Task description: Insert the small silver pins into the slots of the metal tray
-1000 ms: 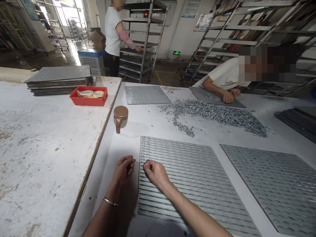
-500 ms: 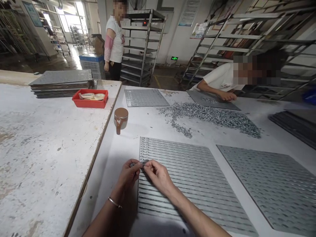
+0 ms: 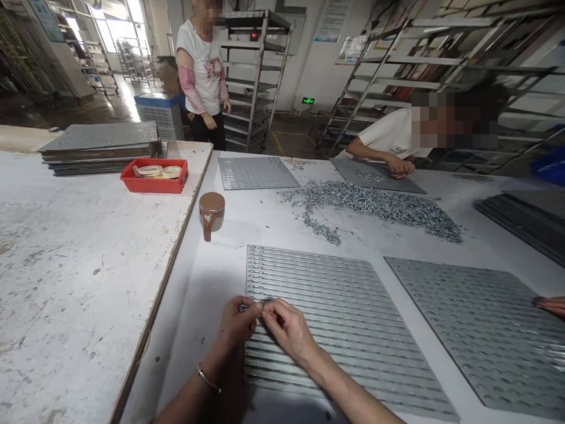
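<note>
Over the left edge of a grey ridged plate [image 3: 335,318], my two hands meet at the fingertips. My left hand [image 3: 238,324] is closed around several small shiny metal pieces [image 3: 243,308], which show between thumb and fingers. My right hand [image 3: 289,330] is closed in a pinch beside the left thumb; whatever sits between its fingertips is hidden. Small oval pieces lie in a column along the plate's upper left edge. Beyond the plate spreads a loose heap of similar small metal pieces [image 3: 379,206].
A brown-lidded mug [image 3: 212,215] stands left of the heap. The raised left board carries a red tray [image 3: 154,182] and stacked plates [image 3: 101,144]. Another filled plate [image 3: 477,324] lies right, with another person's hand [image 3: 551,305] at its edge. A co-worker [image 3: 397,138] bends over a far plate.
My hands have shifted slightly down along the plate's left edge. Another person's hand has come in at the right edge. The standing person has turned, with both arms now showing.
</note>
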`<state>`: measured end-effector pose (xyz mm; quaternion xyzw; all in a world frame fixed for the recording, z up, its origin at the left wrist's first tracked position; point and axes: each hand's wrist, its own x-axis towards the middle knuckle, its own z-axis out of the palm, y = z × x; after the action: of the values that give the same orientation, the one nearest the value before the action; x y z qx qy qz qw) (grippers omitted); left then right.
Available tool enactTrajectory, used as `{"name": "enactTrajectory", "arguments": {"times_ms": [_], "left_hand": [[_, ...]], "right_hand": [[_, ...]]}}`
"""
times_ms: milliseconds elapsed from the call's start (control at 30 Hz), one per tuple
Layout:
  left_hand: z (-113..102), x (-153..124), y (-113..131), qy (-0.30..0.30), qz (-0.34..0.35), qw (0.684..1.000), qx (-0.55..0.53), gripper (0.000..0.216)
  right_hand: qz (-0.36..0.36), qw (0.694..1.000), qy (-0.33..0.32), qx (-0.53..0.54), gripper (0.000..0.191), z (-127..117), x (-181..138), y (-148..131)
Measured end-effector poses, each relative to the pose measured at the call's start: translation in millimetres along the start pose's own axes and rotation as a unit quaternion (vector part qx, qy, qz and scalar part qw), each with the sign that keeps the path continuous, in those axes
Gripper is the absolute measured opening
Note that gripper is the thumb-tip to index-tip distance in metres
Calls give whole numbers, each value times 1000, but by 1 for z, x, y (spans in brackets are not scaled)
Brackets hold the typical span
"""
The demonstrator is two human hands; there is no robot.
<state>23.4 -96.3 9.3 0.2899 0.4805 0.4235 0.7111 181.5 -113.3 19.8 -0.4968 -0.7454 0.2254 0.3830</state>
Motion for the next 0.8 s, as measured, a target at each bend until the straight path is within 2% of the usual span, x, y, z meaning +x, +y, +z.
{"name": "enactTrajectory", "arguments": {"times_ms": [133,233,333,400,533,667,800], "left_hand": [[-6,1,9,41,10,999,-14,53],[-14,5,21,80,26,995,-51,55],[-21,9,28,92,23,992,-87,56],[-22,10,28,90,13,991,-101,58],[-19,11,26,75,-3,990,-123,57],[-15,7,27,40,-5,991,-128,52],[-14,5,27,19,-6,991,-130,49]], "right_hand": [[2,999,2,-34,17,-2,8,18],[-52,995,-10,-79,18,1,13,30],[-115,983,-34,-140,22,5,14,40],[-131,975,-54,-174,24,4,14,43],[-125,979,-80,-140,23,-5,14,39],[-96,991,-40,-87,20,-14,13,29],[-60,989,-44,-124,18,-11,12,27]]}}
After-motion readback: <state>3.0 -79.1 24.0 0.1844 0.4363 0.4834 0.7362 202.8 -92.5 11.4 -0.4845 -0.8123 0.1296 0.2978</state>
